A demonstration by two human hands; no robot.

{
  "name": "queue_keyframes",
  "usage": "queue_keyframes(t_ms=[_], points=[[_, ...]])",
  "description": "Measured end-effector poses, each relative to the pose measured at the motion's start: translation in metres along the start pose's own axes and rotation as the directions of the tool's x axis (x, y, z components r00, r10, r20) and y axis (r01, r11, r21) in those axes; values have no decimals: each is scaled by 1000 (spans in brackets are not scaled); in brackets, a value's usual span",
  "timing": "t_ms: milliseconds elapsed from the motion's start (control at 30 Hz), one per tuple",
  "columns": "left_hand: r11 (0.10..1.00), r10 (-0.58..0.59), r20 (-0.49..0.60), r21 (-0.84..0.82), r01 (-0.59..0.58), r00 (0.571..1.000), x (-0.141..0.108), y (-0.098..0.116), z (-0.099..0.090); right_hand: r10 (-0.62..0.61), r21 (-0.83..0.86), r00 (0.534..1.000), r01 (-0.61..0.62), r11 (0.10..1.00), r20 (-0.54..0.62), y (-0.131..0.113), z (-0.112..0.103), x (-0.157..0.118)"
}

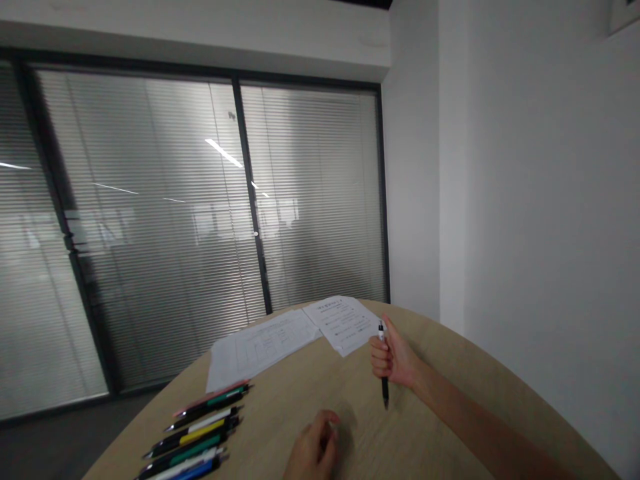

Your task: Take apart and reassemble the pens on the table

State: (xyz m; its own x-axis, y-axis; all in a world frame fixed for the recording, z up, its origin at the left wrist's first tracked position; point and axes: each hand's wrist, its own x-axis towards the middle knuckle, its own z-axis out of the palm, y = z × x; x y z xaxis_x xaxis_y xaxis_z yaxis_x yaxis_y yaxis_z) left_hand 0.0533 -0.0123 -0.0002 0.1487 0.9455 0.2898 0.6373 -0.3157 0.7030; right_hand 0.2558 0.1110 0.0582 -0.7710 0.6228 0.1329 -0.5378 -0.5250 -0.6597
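Observation:
My right hand [393, 357] is closed around a black-and-white pen [385, 390]. It holds the pen upright, with the clicker end up beside my thumb and the tip pointing down just over the table. To its left, my left hand [313, 445] is low over the tabletop, fingers curled into a loose fist; nothing shows in it. Several pens lie side by side at the table's left, among them a yellow-and-black pen [207, 431], a blue pen [197, 469] and a pink pen [213, 398].
A round wooden table [285, 390] spreads under both hands. Toward its far edge lie a stack of printed sheets [265, 340] and another printed paper [343, 323]. Beyond stand a glass partition with blinds [320, 200] and, on the right, a white wall [540, 200].

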Motion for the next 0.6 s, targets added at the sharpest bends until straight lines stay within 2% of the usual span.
queue_keyframes(t_ms=[233,600], points=[[995,-15,68,97,8,998,0,5,-2,-25,-2,1000,25,1000,4,-2,-7,1],[986,20,107,165,-37,994,1,4,-2,-52,-18,998,51,999,-29,-2,-10,0]])
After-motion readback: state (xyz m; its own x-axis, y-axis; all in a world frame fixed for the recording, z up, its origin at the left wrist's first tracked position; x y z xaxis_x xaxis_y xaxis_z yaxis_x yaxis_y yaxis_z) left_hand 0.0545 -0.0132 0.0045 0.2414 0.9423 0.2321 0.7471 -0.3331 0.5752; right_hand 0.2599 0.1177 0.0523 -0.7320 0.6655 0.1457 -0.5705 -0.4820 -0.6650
